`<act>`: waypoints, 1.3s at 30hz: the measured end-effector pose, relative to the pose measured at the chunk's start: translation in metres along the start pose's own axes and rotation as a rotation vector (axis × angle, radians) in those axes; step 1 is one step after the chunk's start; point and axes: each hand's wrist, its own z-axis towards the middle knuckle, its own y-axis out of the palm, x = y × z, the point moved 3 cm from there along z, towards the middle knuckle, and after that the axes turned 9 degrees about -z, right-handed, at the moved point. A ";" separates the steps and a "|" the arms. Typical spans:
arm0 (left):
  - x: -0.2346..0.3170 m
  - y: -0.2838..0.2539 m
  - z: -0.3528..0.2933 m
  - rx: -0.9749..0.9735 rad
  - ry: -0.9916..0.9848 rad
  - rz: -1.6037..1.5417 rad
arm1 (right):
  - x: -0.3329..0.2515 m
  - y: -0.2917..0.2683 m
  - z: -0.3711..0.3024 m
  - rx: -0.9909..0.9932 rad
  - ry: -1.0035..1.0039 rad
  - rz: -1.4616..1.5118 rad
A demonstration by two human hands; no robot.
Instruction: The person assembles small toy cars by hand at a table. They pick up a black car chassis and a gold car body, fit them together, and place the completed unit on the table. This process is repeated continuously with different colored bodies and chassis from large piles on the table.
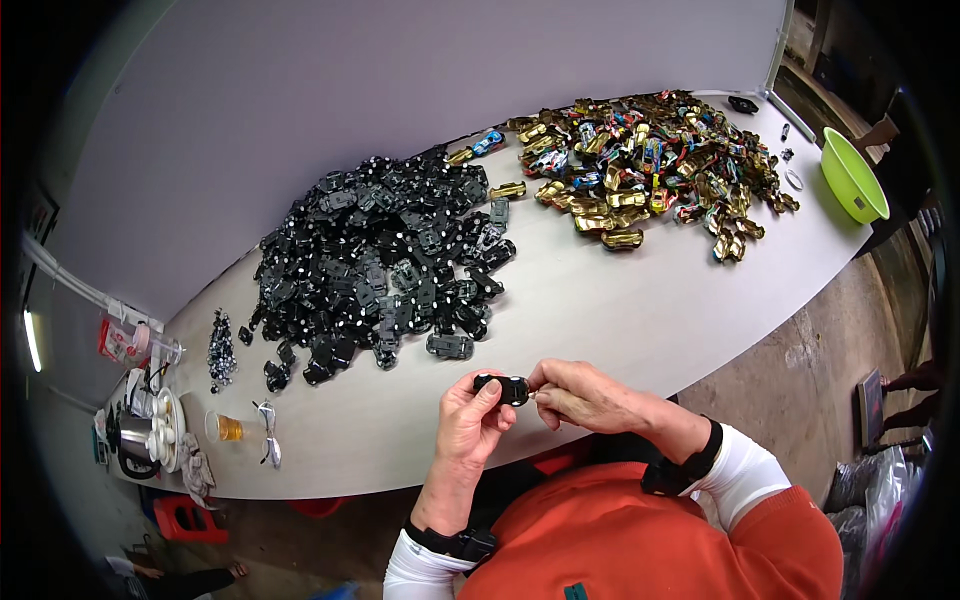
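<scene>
Close to the table's front edge, my left hand (466,422) grips a small black toy car base (503,390) between thumb and fingers. White shows on its wheels. My right hand (585,393) is closed at the right end of that base, its fingertips pinched together; whatever they hold there is too small to make out. Beyond my hands lies a big heap of black and grey toy car bases (375,270) with wheels. A single grey base (450,346) sits at the heap's near edge. Farther right spreads a pile of gold and multicoloured toy car bodies (650,160).
A green bowl (853,178) stands at the table's right end. On the left are a small pile of wheels (221,350), a glass of amber drink (225,428), eyeglasses (269,434), a tray with white cups (168,430) and a kettle (133,440). A wall panel (420,80) borders the back.
</scene>
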 end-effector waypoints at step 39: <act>0.008 0.005 -0.009 -0.163 0.069 0.501 | 0.002 -0.026 -0.001 -0.005 0.019 0.055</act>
